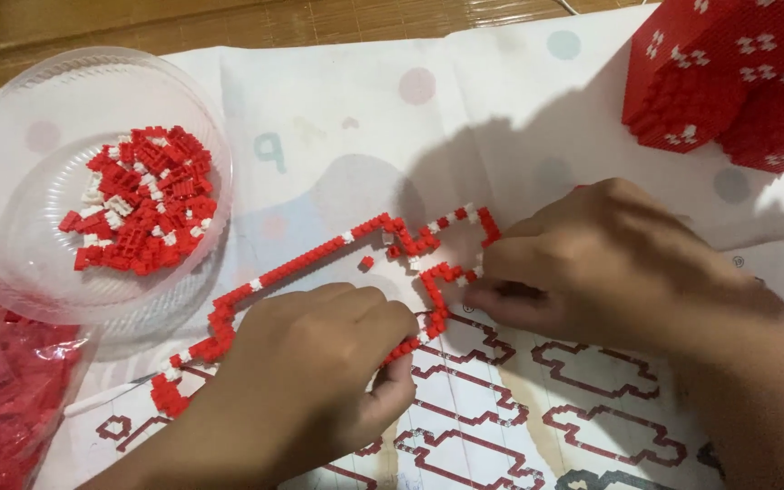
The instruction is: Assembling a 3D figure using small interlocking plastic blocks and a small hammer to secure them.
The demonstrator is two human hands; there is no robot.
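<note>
Item I see: studded red-and-white brick outline [319, 254], long axis lower-left to upper-right, pinched by left hand [319, 363] and right hand [592, 263].

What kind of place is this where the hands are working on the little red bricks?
Probably a home hobby table. A dotted cloth covers it, a clear plastic bowl holds loose red and white bricks, and a printed instruction sheet lies under the thin brick outline that both hands are touching.

Clear bag [2, 399] w/ red bricks, bottom-left corner.
</note>
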